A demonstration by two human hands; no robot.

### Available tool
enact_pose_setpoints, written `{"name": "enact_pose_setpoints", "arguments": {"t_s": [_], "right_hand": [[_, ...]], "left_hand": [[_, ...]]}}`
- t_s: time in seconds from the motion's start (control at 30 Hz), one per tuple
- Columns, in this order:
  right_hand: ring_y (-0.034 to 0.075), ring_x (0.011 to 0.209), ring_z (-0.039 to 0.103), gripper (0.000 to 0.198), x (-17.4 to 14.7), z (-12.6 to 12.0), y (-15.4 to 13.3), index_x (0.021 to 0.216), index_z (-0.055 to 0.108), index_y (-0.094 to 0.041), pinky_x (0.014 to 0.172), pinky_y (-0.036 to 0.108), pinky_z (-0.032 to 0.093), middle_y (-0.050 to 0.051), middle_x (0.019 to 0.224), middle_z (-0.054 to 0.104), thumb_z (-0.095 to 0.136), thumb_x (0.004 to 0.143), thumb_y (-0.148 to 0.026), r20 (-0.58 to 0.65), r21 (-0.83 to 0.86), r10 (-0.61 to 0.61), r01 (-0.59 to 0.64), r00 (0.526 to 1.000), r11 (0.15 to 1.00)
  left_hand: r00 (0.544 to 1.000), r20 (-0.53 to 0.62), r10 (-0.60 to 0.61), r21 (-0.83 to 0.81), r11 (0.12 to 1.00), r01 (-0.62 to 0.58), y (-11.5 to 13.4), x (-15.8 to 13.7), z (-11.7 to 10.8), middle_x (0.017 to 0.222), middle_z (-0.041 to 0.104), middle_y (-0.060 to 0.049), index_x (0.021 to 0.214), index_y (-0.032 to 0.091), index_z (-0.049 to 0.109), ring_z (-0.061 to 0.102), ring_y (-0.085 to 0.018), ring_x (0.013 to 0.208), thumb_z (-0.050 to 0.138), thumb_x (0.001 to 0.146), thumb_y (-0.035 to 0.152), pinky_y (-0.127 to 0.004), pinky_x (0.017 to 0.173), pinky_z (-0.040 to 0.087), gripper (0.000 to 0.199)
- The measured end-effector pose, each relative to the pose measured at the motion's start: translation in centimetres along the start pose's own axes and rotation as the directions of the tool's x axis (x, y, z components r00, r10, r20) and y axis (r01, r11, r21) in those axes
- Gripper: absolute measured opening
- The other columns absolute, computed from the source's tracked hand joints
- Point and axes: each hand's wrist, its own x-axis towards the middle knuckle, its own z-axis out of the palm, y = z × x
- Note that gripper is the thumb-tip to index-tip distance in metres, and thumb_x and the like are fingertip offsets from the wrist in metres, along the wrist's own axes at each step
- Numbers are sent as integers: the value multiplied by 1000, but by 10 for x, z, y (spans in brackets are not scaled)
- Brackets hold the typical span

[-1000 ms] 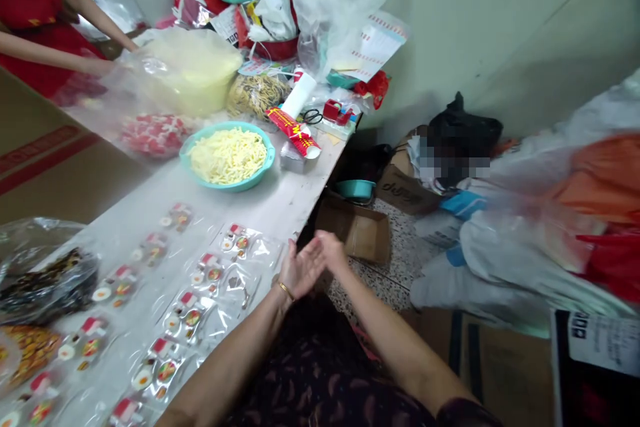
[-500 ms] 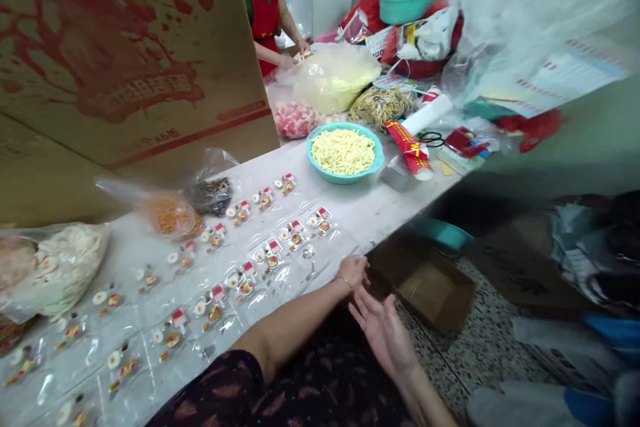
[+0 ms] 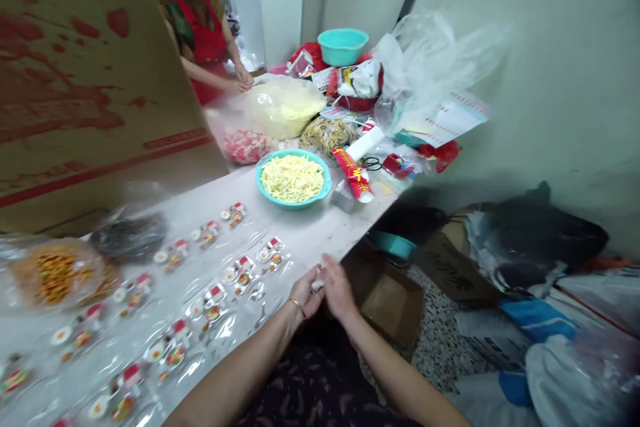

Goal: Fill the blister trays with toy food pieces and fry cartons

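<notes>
My left hand (image 3: 306, 297), with a gold bangle at the wrist, is curled at the table's front edge. Small white pieces (image 3: 317, 285) show in it, too blurred to name exactly. My right hand (image 3: 337, 285) is against it, fingers stretched and slightly cupped. Beside my left hand, rows of clear plastic bags (image 3: 225, 330) lie on the white table (image 3: 200, 195). Small miniature charms rest on them, among them a fried egg (image 3: 99, 407), red-and-white pieces (image 3: 132, 375) and colourful bowls (image 3: 175, 355). Beyond my hands is a turquoise basin (image 3: 294, 203) of pale yellow strips (image 3: 293, 178).
A large cardboard box (image 3: 100, 93) stands at the left. Bags of orange pieces (image 3: 55, 277), dark pieces (image 3: 130, 233) and pink pieces (image 3: 246, 145) sit on the table. Scissors (image 3: 371, 163) lie farther back. Below is an open carton (image 3: 395, 303). A co-worker in a red apron (image 3: 207, 40) stands opposite.
The view has turned right and lifted. My hands have come together at the table edge; the left has turned and now shows white pieces, and the right has moved up against it.
</notes>
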Motion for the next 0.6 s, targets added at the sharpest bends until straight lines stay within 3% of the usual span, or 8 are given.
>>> {"name": "enact_pose_setpoints", "arguments": {"t_s": [0.07,0.1,0.17,0.2,0.3,0.37,0.47,0.6], "right_hand": [[21,124,32,39,15,-18,0,119,50,-28,106,46,9,3,128,45,46,80,-31,217,-53,-116,131,969,990],[21,126,28,39,25,-32,1,118,51,-29,106,48,4,2,130,43,48,79,-30,345,-65,-173,207,923,976],[24,124,31,33,55,-70,9,108,59,-30,105,50,6,2,127,46,53,76,-31,507,-57,-213,280,835,958],[24,121,37,31,74,-91,16,103,62,-29,104,50,13,3,124,50,55,74,-32,522,-46,-189,248,832,968],[22,99,56,38,142,-147,47,107,60,-22,87,43,42,8,113,58,52,75,-39,329,10,82,-91,941,996],[21,87,60,43,183,-173,74,107,60,-17,76,38,49,10,106,61,50,73,-42,186,17,229,-236,955,972],[20,78,61,40,227,-203,107,98,63,-14,72,34,49,10,96,64,51,72,-42,28,-92,190,-187,981,978],[21,81,59,41,298,-244,111,94,64,-13,76,33,46,11,92,64,38,80,-40,-214,-409,-29,-62,976,910]], "left_hand": [[999,-47,-20,-10,1000,19,3,22,16,76,61,-5,93,14,51,59,-12,63,44,82,24,-25,63,48,16],[995,-95,6,3,1000,-5,4,35,26,75,60,-4,95,16,49,58,-12,60,43,83,24,-25,60,48,16],[973,-216,86,42,996,-79,7,65,49,68,57,0,97,18,48,55,-10,51,43,82,19,-22,52,46,16],[957,-269,109,55,994,-98,8,81,63,64,55,1,97,17,48,52,-9,47,43,82,18,-21,49,45,16],[935,-338,111,29,994,-107,14,132,104,63,52,1,94,16,49,51,-9,47,40,84,24,-22,50,44,15],[919,-371,130,10,991,-136,18,162,123,73,56,-2,94,18,49,56,-11,60,37,85,34,-25,58,46,22],[878,-450,165,1,983,-184,25,185,127,94,56,-5,99,22,46,57,-12,80,31,85,45,-26,70,44,31],[859,-489,151,-9,984,-178,24,177,104,92,56,-6,95,19,47,57,-11,75,37,85,35,-24,68,44,21]]}}
